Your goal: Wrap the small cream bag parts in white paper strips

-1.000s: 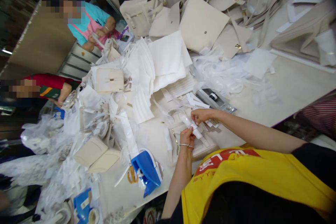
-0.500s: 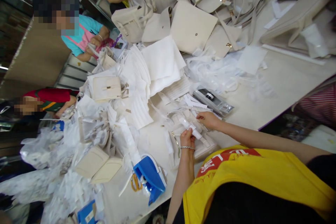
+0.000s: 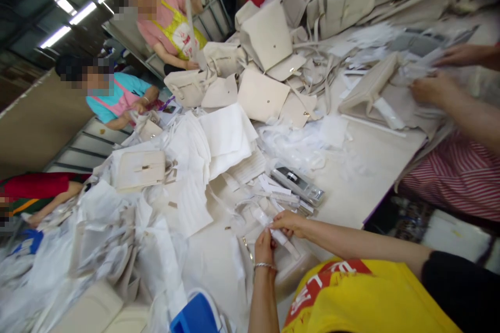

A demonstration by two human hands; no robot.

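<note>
A beige bag [image 3: 299, 266] lies on the table against my yellow apron, with a gold-coloured chain or zip piece [image 3: 247, 247] at its left side. Over it runs its handle, covered by a white wrapping [image 3: 278, 237]. My left hand [image 3: 265, 244], with a bracelet at the wrist, pinches this wrapping from the near side. Close beside it, the fingers of my right hand [image 3: 289, 222] are pressed together on the same wrapping. The fingertips nearly meet, and the exact grip is partly hidden.
Clear packets [image 3: 297, 183] lie just beyond my right hand. White foam sheets [image 3: 224, 138] are stacked farther off, with beige bags [image 3: 262, 94] behind. A blue box-like holder [image 3: 197, 315] is at the near left. A co-worker's hands [image 3: 433, 86] handle another bag at right.
The view has shifted, so the table sits lower and more co-workers show. My right hand has come in from the bag's far side to the wrapping beside my left hand.
</note>
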